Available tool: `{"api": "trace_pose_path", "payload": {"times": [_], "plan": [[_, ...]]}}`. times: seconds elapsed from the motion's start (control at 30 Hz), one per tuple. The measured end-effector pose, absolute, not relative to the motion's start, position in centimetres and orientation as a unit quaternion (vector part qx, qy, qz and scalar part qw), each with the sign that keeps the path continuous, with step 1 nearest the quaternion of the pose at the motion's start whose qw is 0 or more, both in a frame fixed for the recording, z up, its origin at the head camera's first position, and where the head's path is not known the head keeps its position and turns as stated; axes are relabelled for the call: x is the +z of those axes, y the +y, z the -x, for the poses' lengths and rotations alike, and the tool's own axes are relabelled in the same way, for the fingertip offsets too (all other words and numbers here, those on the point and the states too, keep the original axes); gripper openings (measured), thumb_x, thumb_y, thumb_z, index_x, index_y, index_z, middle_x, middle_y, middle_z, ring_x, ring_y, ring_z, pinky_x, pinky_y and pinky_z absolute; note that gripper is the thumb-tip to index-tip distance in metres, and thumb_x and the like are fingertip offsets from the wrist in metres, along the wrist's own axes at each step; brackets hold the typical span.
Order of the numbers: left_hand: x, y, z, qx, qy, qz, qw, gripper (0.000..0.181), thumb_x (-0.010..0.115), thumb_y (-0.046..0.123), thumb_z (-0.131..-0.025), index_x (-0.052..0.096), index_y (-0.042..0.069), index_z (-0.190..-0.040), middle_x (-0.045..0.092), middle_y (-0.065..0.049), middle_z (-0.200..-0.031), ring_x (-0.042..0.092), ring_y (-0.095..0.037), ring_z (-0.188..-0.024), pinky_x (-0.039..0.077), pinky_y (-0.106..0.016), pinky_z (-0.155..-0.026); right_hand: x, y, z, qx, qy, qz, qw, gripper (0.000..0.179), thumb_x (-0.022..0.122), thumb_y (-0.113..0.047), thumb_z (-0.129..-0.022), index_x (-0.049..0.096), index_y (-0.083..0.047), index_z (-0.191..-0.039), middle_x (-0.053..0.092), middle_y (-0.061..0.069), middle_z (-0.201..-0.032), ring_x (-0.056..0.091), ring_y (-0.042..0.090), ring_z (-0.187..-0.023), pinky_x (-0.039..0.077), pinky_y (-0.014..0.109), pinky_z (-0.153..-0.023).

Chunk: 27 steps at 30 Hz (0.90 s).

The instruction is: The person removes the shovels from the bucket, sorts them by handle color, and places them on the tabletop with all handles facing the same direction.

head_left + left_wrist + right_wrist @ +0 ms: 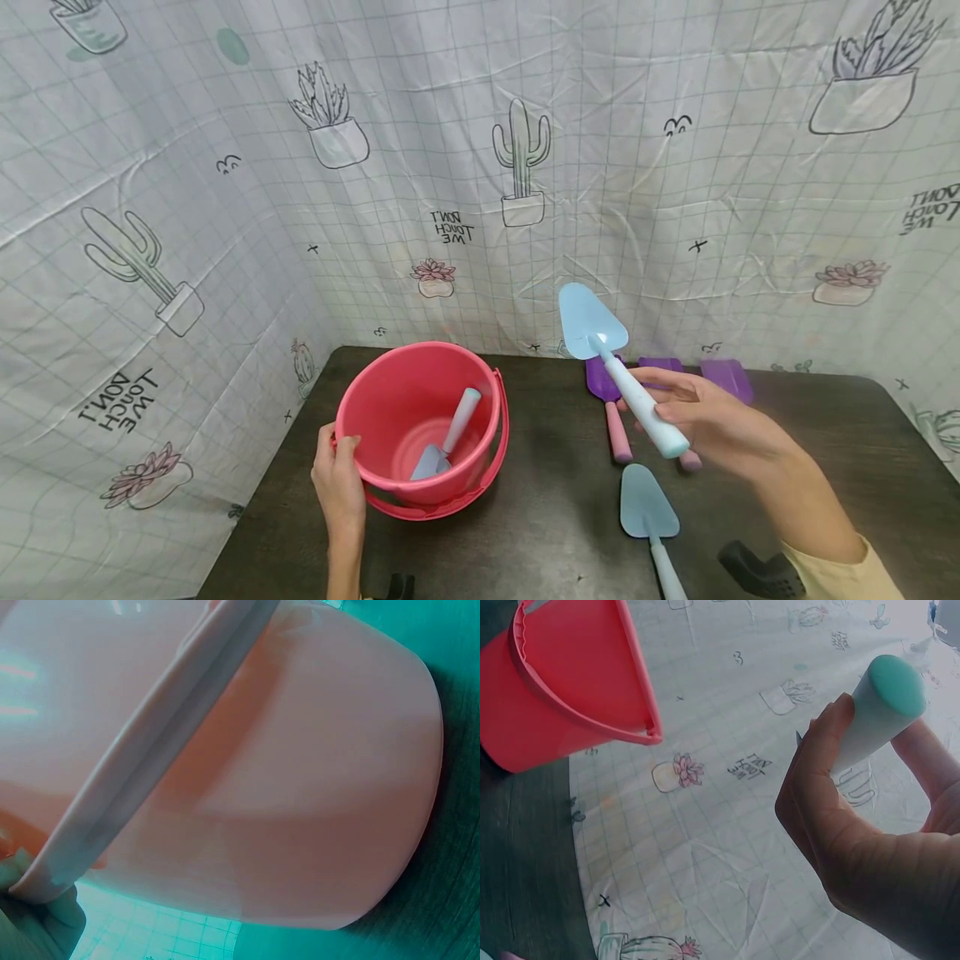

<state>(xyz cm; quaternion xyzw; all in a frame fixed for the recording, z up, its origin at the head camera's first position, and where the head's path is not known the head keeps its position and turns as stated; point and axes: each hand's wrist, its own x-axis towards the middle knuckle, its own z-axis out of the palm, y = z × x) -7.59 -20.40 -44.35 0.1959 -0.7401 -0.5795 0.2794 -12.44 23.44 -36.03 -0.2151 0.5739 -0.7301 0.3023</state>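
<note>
A pink-red bucket (pixel 420 367) stands tilted on the dark table, its handle folded down at the front right. My left hand (pixel 337 475) grips its rim on the left side, thumb over the edge. Inside the bucket lies a light blue toy trowel (pixel 461 421), handle leaning up. In the air to the right, my right hand (pixel 705 417) pinches the pale handle of another light blue trowel (pixel 592 321), blade pointing up and left. The right wrist view shows the handle's teal end (pixel 898 684) between thumb and fingers.
A third blue trowel (pixel 648 504) lies on the table (pixel 555 517) near the front. Behind the right hand are a purple shovel with a pink handle (pixel 618 433) and another purple shovel (pixel 727 379). A cactus-print cloth (pixel 615 167) hangs along the table's back and left.
</note>
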Motion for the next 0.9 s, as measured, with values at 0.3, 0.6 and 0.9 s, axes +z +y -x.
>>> {"api": "trace_pose_path", "payload": {"times": [0.3,0.6,0.9], "plan": [[-44.3,-20.4,7.7,-0.574,-0.742,-0.205,0.279,0.028,0.048,0.012,-0.098,0.063,0.0,-0.119,0.063,-0.02,-0.08,0.055,-0.015,-0.057,0.042,-0.024,-0.054,-36.8,24.9,12.2,-0.732,0.567,0.237,0.294,0.048,0.044,0.002,-0.105,0.053,-0.017,-0.148,0.069,0.005,-0.124,0.065,0.014,-0.104,0.05,0.031,-0.082],[-44.2,-20.5,7.7,-0.573,-0.742,-0.208,0.278,0.028,0.047,0.012,-0.098,0.063,0.0,-0.118,0.063,-0.016,-0.078,0.056,-0.019,-0.058,0.042,-0.024,-0.054,-37.9,25.9,11.8,-0.743,0.553,0.226,0.301,0.046,0.044,0.0,-0.106,0.055,-0.021,-0.146,0.069,0.005,-0.128,0.066,0.017,-0.109,0.052,0.034,-0.089],[-44.2,-20.4,7.6,-0.578,-0.738,-0.202,0.282,0.029,0.048,0.013,-0.098,0.064,0.001,-0.119,0.063,-0.011,-0.076,0.056,-0.016,-0.058,0.042,-0.024,-0.055,-38.6,26.7,11.0,-0.757,0.532,0.222,0.306,0.048,0.041,0.003,-0.106,0.054,-0.02,-0.146,0.067,0.004,-0.132,0.067,0.015,-0.11,0.054,0.033,-0.09]]}}
